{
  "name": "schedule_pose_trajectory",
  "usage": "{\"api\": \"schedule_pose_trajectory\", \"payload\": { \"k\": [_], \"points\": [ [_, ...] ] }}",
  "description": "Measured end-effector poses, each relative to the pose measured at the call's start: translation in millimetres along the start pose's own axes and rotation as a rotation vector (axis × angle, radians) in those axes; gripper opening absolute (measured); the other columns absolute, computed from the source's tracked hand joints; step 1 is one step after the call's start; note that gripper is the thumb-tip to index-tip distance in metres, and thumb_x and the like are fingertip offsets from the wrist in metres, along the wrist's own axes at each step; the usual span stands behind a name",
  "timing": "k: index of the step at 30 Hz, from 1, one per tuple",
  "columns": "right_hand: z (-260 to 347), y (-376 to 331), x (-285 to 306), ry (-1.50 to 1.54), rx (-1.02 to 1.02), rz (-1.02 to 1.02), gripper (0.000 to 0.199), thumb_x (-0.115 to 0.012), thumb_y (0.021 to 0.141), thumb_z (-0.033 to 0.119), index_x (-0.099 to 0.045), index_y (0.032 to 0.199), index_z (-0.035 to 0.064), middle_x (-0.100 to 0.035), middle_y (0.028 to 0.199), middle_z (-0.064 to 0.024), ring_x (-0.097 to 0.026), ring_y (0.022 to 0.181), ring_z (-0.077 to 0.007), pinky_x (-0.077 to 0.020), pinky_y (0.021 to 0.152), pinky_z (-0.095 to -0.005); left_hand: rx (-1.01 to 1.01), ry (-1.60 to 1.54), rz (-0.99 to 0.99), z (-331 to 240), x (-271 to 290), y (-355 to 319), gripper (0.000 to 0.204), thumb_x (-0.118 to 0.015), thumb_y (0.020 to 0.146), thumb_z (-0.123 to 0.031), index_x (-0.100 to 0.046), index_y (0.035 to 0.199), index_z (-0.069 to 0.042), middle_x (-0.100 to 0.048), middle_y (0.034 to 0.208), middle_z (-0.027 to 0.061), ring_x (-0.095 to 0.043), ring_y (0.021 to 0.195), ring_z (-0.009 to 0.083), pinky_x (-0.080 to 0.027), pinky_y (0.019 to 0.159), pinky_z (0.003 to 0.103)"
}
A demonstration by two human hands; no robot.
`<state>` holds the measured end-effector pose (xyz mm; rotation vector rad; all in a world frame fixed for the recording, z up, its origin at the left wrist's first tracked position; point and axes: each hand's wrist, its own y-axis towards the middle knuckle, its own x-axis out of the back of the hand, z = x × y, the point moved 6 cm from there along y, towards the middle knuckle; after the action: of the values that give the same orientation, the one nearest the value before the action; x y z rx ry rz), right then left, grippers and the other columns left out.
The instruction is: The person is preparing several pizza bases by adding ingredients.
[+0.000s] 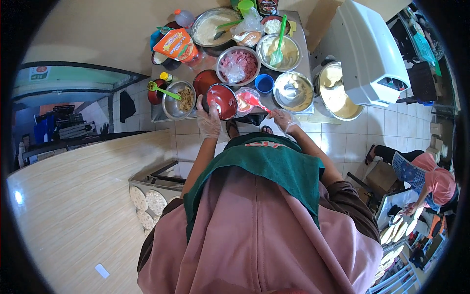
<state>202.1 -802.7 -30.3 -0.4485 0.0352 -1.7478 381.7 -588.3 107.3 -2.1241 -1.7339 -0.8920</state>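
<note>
Both of my hands wear clear plastic gloves. My left hand (pixel 209 120) grips the rim of a red-brown bowl (pixel 226 100) with white smears inside, tilted at the table's near edge. In my right hand (pixel 284 120) is the handle of a red spatula (pixel 253 100). Its blade lies over a clear plastic tub (pixel 241 111) with pale contents, just right of the bowl. Left of my left hand stands a steel bowl (pixel 172 109) of brown chunks with a green spoon (pixel 161 90). Beyond the tub is a blue cup (pixel 264 84).
Steel bowls hold chopped pink food (pixel 245 61) and pale cream (pixel 289 51); a scraped bowl (pixel 293 92) sits nearer. An orange pouch (pixel 175 45) stands back left. At right, a white mixer (pixel 364 54) overhangs a large batter bowl (pixel 338 90). Another person (pixel 431 179) works at far right.
</note>
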Motion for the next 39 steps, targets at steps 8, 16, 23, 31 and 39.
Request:
{"api": "schedule_pose_trajectory", "payload": {
  "k": [8, 16, 23, 31, 39],
  "points": [
    [107.9, -19.9, 49.0, -0.926, 0.019, -0.182, 0.022, -0.044, 0.088, 0.025, -0.058, 0.081, 0.0094, -0.062, 0.068, -0.0124, -0.062, 0.066, -0.0291, -0.0481, 0.056, -0.0422, -0.138, 0.036, 0.072, 9.2, 4.5, 8.5, 0.055, -0.050, 0.086, -0.029, -0.036, 0.129, 0.000, -0.042, 0.126, 0.0248, -0.043, 0.116, 0.0352, -0.033, 0.098, 0.039],
    [190.7, -2.6, 34.6, -1.152, 0.634, -0.486, 0.014, -0.049, 0.081, 0.017, -0.055, 0.089, 0.0070, -0.057, 0.066, -0.0057, -0.061, 0.062, -0.0213, -0.0488, 0.052, -0.0369, -0.216, -0.420, 0.197, -60.1, 18.6, 21.0, 0.053, -0.041, 0.089, -0.033, -0.036, 0.129, 0.001, -0.039, 0.131, 0.0182, -0.039, 0.121, 0.0291, -0.028, 0.102, 0.036],
    [220.6, 0.1, 33.7, -1.041, 0.686, -0.230, 0.019, -0.052, 0.077, 0.015, -0.056, 0.092, 0.0057, -0.058, 0.074, -0.0075, -0.059, 0.067, -0.0228, -0.0456, 0.054, -0.0370, -0.407, -0.363, 0.129, -85.8, 42.8, 29.0, 0.065, -0.038, 0.087, -0.048, -0.036, 0.129, 0.002, -0.040, 0.131, 0.0196, -0.041, 0.120, 0.0314, -0.029, 0.101, 0.039],
    [253.7, -22.2, 30.3, -0.999, 0.342, -0.171, 0.012, -0.051, 0.080, 0.017, -0.055, 0.080, 0.0056, -0.059, 0.065, -0.0129, -0.061, 0.059, -0.0275, -0.0476, 0.051, -0.0384, -0.647, -0.267, -0.097, -95.9, 46.8, 34.3, 0.077, -0.040, 0.083, -0.058, -0.036, 0.127, 0.005, -0.043, 0.121, 0.0240, -0.045, 0.109, 0.0352, -0.035, 0.094, 0.043],
    [207.5, -15.3, -7.5, -0.168, 0.071, 0.168, 0.021, -0.047, 0.086, 0.022, -0.061, 0.089, 0.0063, -0.063, 0.076, -0.0167, -0.061, 0.068, -0.0328, -0.0488, 0.063, -0.0426, -0.733, -0.203, -0.214, -110.5, 39.4, 24.6, 0.080, -0.034, 0.084, -0.062, -0.036, 0.126, 0.006, -0.042, 0.118, 0.0220, -0.044, 0.104, 0.0327, -0.034, 0.089, 0.044]
  ]
}}
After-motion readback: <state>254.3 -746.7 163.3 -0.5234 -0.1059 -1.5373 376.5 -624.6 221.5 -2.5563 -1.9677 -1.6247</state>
